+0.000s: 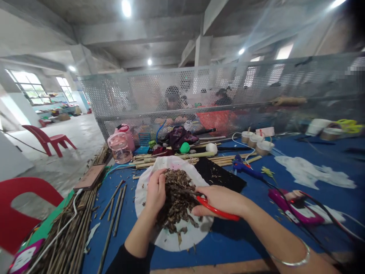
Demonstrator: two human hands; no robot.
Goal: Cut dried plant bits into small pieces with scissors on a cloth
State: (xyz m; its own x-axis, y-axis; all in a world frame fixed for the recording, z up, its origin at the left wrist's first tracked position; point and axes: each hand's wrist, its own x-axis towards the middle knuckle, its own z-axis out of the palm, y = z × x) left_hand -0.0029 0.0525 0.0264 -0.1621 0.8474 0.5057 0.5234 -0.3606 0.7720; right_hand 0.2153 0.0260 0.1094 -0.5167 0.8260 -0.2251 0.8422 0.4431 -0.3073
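Note:
A dark heap of dried brown plant bits [178, 198] lies on a round white sheet [171, 243] on the blue table. My left hand [155, 192] is curled against the heap's left side, thumb uppermost, its fingers partly buried in the bits. On the other side, my right hand [219, 199] grips a red-handled hand tool [219, 214]. The tool's working end is hidden among the bits and fingers, so its kind cannot be made out. Loose flakes are scattered over the sheet around the heap.
Thin brown sticks [114, 213] lie to the left. Behind the sheet are bamboo rods [145, 163] and a pink bottle [121, 148]. To the right are a black sheet [218, 173], a blue glue gun [246, 167] and a magenta device [296, 207] with cables. A perforated screen [142, 95] closes the back.

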